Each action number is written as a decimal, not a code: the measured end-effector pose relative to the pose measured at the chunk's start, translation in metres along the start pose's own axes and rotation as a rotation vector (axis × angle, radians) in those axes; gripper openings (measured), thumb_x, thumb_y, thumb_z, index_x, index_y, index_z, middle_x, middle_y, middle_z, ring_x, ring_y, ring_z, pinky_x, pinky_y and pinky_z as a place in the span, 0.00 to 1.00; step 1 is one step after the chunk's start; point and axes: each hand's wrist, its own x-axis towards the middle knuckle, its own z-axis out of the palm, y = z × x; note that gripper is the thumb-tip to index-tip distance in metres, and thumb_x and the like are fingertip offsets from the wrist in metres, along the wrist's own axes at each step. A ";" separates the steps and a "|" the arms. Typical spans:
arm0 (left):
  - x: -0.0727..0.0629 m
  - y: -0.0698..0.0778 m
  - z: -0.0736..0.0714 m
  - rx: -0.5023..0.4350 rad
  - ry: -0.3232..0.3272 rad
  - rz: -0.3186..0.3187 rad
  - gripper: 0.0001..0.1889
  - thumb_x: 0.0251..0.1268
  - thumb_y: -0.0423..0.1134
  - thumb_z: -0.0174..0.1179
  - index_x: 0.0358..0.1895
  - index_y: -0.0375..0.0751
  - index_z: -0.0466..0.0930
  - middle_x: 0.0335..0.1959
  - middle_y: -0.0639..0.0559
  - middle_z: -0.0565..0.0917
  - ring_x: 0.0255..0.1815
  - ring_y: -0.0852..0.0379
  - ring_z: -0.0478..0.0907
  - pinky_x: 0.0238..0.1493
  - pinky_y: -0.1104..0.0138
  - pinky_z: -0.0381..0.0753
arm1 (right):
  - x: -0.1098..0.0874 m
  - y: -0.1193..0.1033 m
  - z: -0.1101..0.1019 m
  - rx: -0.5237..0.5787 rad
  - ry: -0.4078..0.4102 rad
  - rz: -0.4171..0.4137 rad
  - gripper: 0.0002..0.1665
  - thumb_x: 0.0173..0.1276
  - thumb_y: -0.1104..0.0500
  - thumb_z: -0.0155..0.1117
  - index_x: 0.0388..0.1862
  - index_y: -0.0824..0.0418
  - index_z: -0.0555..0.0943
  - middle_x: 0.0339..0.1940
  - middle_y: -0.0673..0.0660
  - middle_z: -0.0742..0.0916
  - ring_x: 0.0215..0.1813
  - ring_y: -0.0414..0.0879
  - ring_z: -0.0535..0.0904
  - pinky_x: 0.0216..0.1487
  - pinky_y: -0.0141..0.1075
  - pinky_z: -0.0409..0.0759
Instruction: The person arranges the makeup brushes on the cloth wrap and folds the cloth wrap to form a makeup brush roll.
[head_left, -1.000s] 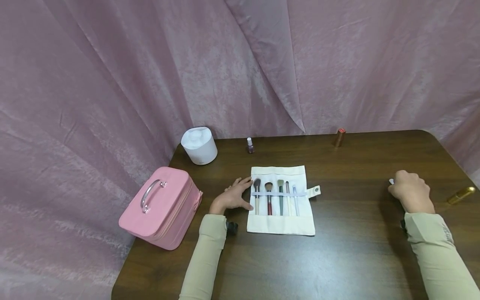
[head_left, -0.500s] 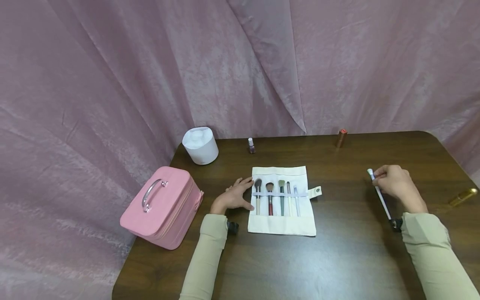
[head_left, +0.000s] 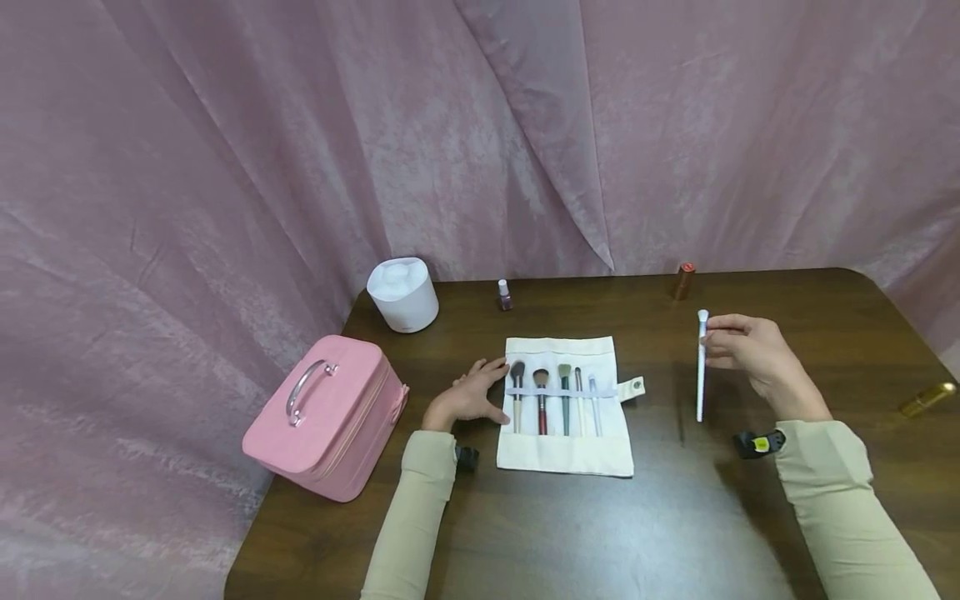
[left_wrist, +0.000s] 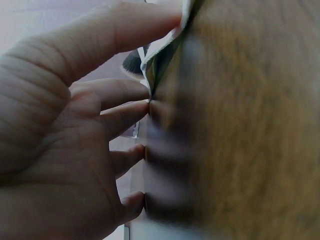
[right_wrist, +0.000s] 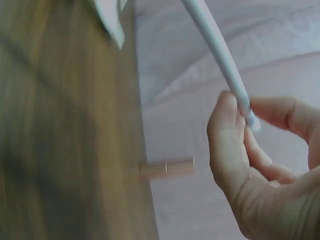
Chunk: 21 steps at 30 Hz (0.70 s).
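A cream cloth brush roll (head_left: 564,457) lies unfolded on the table, with several makeup brushes tucked under its elastic band, among them a red-handled brush (head_left: 542,408) and a green-handled brush (head_left: 566,404). My left hand (head_left: 469,395) rests at the roll's left edge, fingers spread; in the left wrist view the thumb and fingertips touch the cloth edge. To the right of the roll, my right hand (head_left: 753,354) pinches a slim white makeup brush (head_left: 701,375) near its bristle end, handle pointing down toward me. The right wrist view shows thumb and fingers on the brush (right_wrist: 220,47).
A pink vanity case (head_left: 322,417) stands on the left, a white round container (head_left: 403,296) behind it. Along the back edge are a small nail polish bottle (head_left: 505,296) and a copper lipstick tube (head_left: 683,282). A gold tube (head_left: 927,400) lies at the far right.
My right hand has lifted the white brush from the table's right side and carried it left toward the roll, turning it more upright. The left hand has stayed at the roll's edge.
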 end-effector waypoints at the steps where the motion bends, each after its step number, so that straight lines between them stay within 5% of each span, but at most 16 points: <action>1: 0.000 -0.001 0.000 0.003 -0.003 0.000 0.50 0.55 0.40 0.77 0.80 0.42 0.58 0.82 0.50 0.52 0.82 0.42 0.38 0.71 0.32 0.43 | 0.000 -0.001 0.005 0.074 0.003 0.005 0.07 0.73 0.71 0.59 0.47 0.68 0.78 0.31 0.48 0.86 0.34 0.39 0.85 0.36 0.35 0.85; 5: 0.000 -0.002 0.000 0.001 -0.007 0.005 0.50 0.55 0.40 0.77 0.80 0.42 0.57 0.83 0.50 0.51 0.82 0.42 0.37 0.71 0.32 0.43 | 0.003 -0.008 0.027 0.279 0.039 -0.017 0.09 0.71 0.73 0.60 0.41 0.60 0.80 0.32 0.51 0.86 0.33 0.41 0.85 0.36 0.35 0.86; 9: 0.000 -0.002 0.000 0.004 -0.007 0.007 0.50 0.55 0.41 0.76 0.80 0.42 0.57 0.83 0.50 0.51 0.82 0.42 0.37 0.72 0.33 0.43 | 0.013 -0.012 0.051 0.369 0.114 -0.093 0.08 0.70 0.75 0.59 0.46 0.68 0.74 0.31 0.51 0.85 0.32 0.41 0.85 0.36 0.35 0.86; 16: 0.000 -0.002 0.000 0.009 -0.004 0.004 0.50 0.56 0.40 0.76 0.80 0.43 0.57 0.83 0.51 0.51 0.82 0.42 0.37 0.72 0.33 0.43 | 0.041 0.004 0.094 0.339 0.296 -0.207 0.13 0.66 0.79 0.57 0.48 0.71 0.74 0.32 0.52 0.81 0.31 0.39 0.81 0.32 0.31 0.84; 21: 0.000 -0.002 0.001 0.013 -0.002 0.009 0.50 0.56 0.40 0.76 0.80 0.42 0.57 0.83 0.51 0.51 0.82 0.42 0.37 0.72 0.33 0.43 | 0.051 0.020 0.108 0.275 0.339 -0.209 0.14 0.66 0.80 0.56 0.46 0.68 0.75 0.32 0.52 0.81 0.30 0.39 0.81 0.32 0.30 0.83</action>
